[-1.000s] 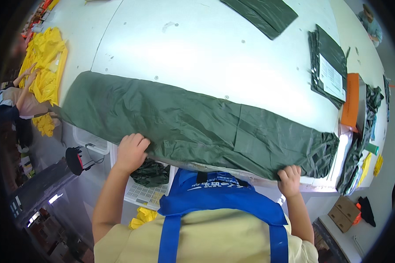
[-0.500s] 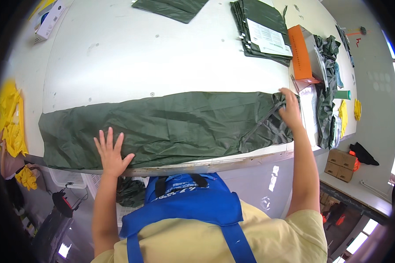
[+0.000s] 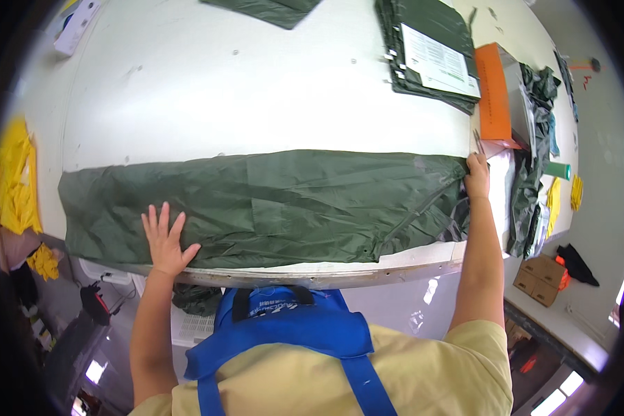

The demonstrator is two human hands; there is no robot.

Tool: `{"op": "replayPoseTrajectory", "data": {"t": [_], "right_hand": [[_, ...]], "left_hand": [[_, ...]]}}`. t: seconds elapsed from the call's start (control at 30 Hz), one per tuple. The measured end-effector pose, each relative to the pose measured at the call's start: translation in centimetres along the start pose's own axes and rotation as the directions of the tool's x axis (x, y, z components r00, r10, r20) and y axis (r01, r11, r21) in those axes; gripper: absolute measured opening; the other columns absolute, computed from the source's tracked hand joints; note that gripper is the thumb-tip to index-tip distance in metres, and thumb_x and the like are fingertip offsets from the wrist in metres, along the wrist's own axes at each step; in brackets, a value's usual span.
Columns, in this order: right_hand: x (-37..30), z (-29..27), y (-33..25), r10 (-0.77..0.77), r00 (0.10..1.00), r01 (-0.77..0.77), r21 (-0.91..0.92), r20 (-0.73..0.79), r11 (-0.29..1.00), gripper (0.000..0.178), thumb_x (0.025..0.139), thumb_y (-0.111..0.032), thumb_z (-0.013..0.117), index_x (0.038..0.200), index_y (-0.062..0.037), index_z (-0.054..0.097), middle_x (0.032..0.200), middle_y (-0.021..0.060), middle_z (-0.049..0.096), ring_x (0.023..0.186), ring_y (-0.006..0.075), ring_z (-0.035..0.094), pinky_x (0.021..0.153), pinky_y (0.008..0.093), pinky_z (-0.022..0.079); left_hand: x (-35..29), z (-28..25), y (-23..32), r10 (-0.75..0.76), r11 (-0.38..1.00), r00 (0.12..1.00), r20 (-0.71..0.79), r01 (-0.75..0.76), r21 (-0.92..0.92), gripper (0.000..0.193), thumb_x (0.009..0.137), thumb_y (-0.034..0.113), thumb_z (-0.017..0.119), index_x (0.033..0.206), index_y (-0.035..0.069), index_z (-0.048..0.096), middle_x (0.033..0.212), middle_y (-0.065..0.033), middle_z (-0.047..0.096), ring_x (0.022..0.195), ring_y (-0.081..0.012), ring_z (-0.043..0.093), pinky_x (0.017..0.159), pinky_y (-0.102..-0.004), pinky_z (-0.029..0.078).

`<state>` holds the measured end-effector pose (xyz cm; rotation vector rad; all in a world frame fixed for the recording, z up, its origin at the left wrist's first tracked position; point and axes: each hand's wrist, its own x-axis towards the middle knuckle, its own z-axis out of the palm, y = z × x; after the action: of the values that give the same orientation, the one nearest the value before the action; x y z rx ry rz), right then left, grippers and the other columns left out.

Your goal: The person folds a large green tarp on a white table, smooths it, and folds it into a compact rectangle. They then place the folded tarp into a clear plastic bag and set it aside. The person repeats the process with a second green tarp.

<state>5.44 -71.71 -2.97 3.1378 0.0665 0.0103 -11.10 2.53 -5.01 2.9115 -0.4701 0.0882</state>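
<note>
A long, folded dark green garment of thin, slightly shiny fabric [image 3: 291,201] lies across the near side of the white table, creased, with a dark zip or seam toward its right end. My left hand [image 3: 165,239] rests flat on its left part, fingers spread. At the far right corner of the garment, my right hand [image 3: 477,177] is closed on the edge of the fabric; its fingertips are partly hidden.
Beyond the garment, a stack of folded green pieces [image 3: 423,17] carries a printed white sheet [image 3: 437,61]. An orange box [image 3: 494,93] stands to its right, beside crumpled dark green fabric [image 3: 523,208]. Yellow fabric [image 3: 17,187] hangs at the far left. The table's front edge [image 3: 312,282] runs before me.
My right hand has gone from raised, loose fingers to a closed hold at the garment's right corner, and the fabric there is pulled straighter. My left hand stays flat on the fabric.
</note>
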Motion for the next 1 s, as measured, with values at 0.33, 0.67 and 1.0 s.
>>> {"op": "replayPoseTrajectory", "data": {"t": [0.33,0.67,1.0], "right_hand": [[-7.7,-6.5,-34.1,-0.464,0.880,0.379,0.444,0.097,0.812,0.078,0.069,-0.016,0.075,0.140,-0.0143,0.044,0.155,0.0177,0.023,0.145,0.0420,0.012,0.114,0.0603,0.007],[-12.6,-0.2,-44.9,-0.508,0.838,0.454,0.266,0.196,0.851,0.062,0.083,-0.042,0.062,0.140,-0.0216,0.049,0.157,0.0094,0.024,0.145,0.0404,0.012,0.114,0.0607,0.002],[-12.5,0.3,-45.2,-0.515,0.833,0.486,0.176,0.201,0.856,0.064,0.081,-0.041,0.062,0.138,-0.0161,0.049,0.156,0.0136,0.024,0.144,0.0428,0.012,0.114,0.0612,0.002]], "left_hand": [[-0.2,-0.9,0.4,-0.114,0.990,0.991,0.067,0.118,-0.074,0.073,0.073,0.054,0.070,0.138,0.033,0.046,0.153,-0.0063,0.028,0.142,-0.0377,0.019,0.111,-0.0658,0.013],[-10.8,-5.5,-15.5,-0.727,0.685,0.675,0.127,0.702,0.195,0.064,0.090,0.045,0.056,0.145,0.020,0.037,0.155,-0.0168,0.024,0.143,-0.0369,0.020,0.113,-0.0570,0.018],[0.5,-5.2,-24.6,-0.680,0.699,0.706,-0.197,0.705,0.117,0.061,0.094,0.048,0.049,0.147,0.022,0.034,0.156,-0.0143,0.023,0.143,-0.0377,0.021,0.111,-0.0585,0.020]]}}
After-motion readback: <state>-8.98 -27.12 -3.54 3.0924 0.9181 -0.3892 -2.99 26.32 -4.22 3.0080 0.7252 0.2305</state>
